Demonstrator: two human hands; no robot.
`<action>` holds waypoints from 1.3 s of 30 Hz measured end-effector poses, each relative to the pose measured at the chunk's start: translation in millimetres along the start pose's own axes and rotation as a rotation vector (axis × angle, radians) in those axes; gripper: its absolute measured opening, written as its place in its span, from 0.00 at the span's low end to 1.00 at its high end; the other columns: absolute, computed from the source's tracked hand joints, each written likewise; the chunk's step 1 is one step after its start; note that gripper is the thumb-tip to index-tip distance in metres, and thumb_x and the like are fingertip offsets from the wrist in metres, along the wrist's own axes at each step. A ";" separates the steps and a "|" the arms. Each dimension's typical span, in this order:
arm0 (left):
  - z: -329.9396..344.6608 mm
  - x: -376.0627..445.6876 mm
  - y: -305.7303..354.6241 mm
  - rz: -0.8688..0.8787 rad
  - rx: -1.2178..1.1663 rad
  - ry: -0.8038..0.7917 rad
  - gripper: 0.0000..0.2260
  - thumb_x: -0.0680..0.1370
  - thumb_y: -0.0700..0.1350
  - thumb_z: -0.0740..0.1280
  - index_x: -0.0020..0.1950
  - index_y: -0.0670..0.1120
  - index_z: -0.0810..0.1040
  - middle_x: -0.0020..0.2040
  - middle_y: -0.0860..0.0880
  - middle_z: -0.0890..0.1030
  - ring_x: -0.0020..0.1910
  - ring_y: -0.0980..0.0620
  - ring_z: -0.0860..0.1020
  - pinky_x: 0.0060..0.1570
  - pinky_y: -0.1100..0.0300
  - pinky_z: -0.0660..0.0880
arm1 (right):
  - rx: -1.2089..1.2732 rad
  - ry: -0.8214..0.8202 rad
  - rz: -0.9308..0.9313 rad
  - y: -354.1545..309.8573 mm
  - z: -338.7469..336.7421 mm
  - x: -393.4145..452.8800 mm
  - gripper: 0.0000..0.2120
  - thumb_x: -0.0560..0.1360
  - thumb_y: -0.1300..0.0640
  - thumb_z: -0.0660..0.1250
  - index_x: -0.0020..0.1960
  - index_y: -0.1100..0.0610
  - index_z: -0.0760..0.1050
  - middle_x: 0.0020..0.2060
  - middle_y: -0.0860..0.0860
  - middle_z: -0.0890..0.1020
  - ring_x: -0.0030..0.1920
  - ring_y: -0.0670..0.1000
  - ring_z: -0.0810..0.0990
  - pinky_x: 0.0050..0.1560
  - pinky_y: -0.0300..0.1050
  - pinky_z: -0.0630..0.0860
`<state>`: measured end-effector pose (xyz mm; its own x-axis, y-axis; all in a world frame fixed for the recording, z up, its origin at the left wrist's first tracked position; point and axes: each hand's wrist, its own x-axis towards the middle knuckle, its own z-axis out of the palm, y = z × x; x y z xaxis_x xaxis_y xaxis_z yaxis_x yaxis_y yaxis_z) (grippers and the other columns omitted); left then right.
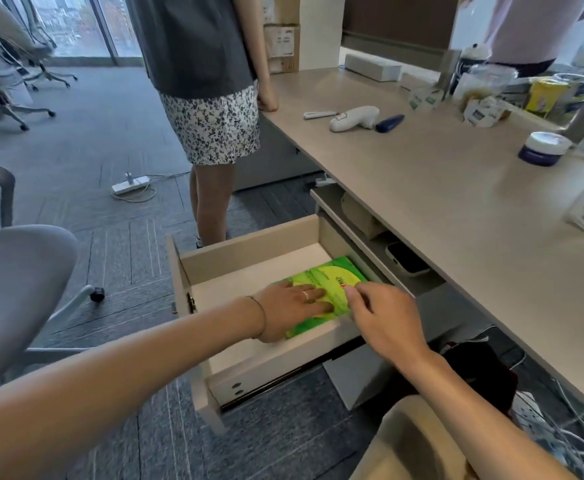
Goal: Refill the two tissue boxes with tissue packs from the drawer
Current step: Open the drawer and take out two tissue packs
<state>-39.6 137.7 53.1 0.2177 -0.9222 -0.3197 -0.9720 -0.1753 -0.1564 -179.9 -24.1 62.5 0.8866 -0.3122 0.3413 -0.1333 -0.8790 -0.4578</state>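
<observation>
A beige drawer (249,251) stands pulled out from under the desk. A green tissue pack (335,278) lies in its right part. My left hand (290,306) rests flat on the pack with straight fingers. My right hand (384,317) is over the pack's near right edge, thumb and forefinger pinching the wrapper. Whether more packs lie beneath is hidden. A long white box (371,66) lies at the desk's far end; I cannot tell if it is a tissue box.
A person in a patterned skirt (211,123) stands just beyond the drawer. An office chair (17,282) is at my left. The desk (456,209) carries a white handheld device (352,118), a blue jar (543,148) and packets. Cables lie on the floor at the right.
</observation>
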 end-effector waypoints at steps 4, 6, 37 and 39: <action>11.3 -2.8 -6.5 -0.032 -0.017 0.002 0.41 0.73 0.43 0.68 0.81 0.54 0.49 0.81 0.43 0.53 0.79 0.44 0.56 0.74 0.50 0.59 | -0.061 0.011 0.017 9.1 1.6 4.7 0.21 0.79 0.46 0.62 0.30 0.53 0.68 0.24 0.46 0.69 0.28 0.47 0.68 0.30 0.47 0.59; 19.6 -7.3 -9.8 -0.073 -0.022 0.022 0.42 0.72 0.48 0.70 0.80 0.55 0.50 0.80 0.44 0.57 0.77 0.43 0.60 0.72 0.49 0.62 | -0.085 -0.005 0.017 10.3 5.8 7.0 0.19 0.79 0.47 0.62 0.31 0.53 0.70 0.25 0.46 0.72 0.29 0.48 0.70 0.30 0.47 0.60; 58.3 -50.8 -28.2 -0.348 -0.277 -0.053 0.49 0.67 0.53 0.70 0.79 0.59 0.42 0.76 0.46 0.63 0.74 0.44 0.62 0.76 0.44 0.52 | -0.331 -0.630 0.260 -12.9 84.8 86.3 0.47 0.65 0.44 0.71 0.78 0.39 0.49 0.75 0.63 0.54 0.71 0.69 0.62 0.68 0.65 0.64; 59.4 -50.3 -27.6 -0.352 -0.262 -0.054 0.49 0.67 0.52 0.70 0.79 0.59 0.41 0.76 0.46 0.63 0.74 0.44 0.62 0.76 0.44 0.53 | -0.295 -0.647 0.251 -13.9 88.2 87.4 0.50 0.65 0.45 0.71 0.78 0.38 0.45 0.75 0.64 0.54 0.70 0.69 0.64 0.68 0.63 0.67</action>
<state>-18.5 209.4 18.0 0.5367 -0.7728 -0.3387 -0.8261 -0.5629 -0.0247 -61.5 -7.4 26.3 0.8850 -0.3222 -0.3361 -0.3984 -0.8976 -0.1887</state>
